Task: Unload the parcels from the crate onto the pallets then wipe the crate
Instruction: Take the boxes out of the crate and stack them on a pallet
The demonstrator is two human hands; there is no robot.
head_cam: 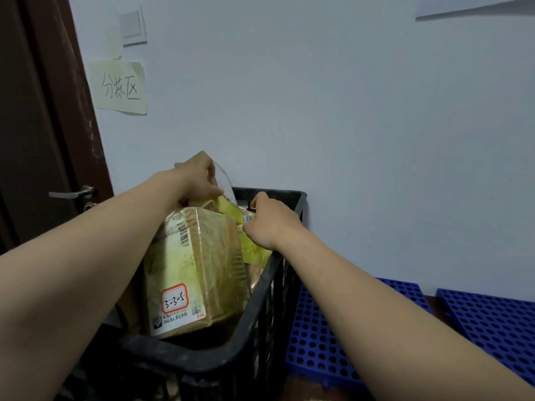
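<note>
The left hand grips a brown parcel by its upper edge, fingers curled over the top and the thumb pressed across its near face, so that the parcel stands tilted above the far rim of the black crate. A sheet of clear plastic hangs off the parcel just to the right of this hand. The right hand reaches down inside the crate near its far right corner, fingers bent downward among the packets there; its own back hides the fingertips, so I cannot tell whether they have closed on anything. Touching that hand on its near side lies a yellow packet, pressed against the crate's right wall. Between the two forearms, under the left wrist, a large cardboard box wrapped in tape stands in the crate, with a red-bordered label handwritten "3-3-5" on its near end. Beyond the right forearm, outside the crate, two blue perforated pallets lie flat on the floor against the pale wall. Past the left arm stands a dark door with a metal handle, and above the left hand a handwritten paper note hangs below a light switch.
</note>
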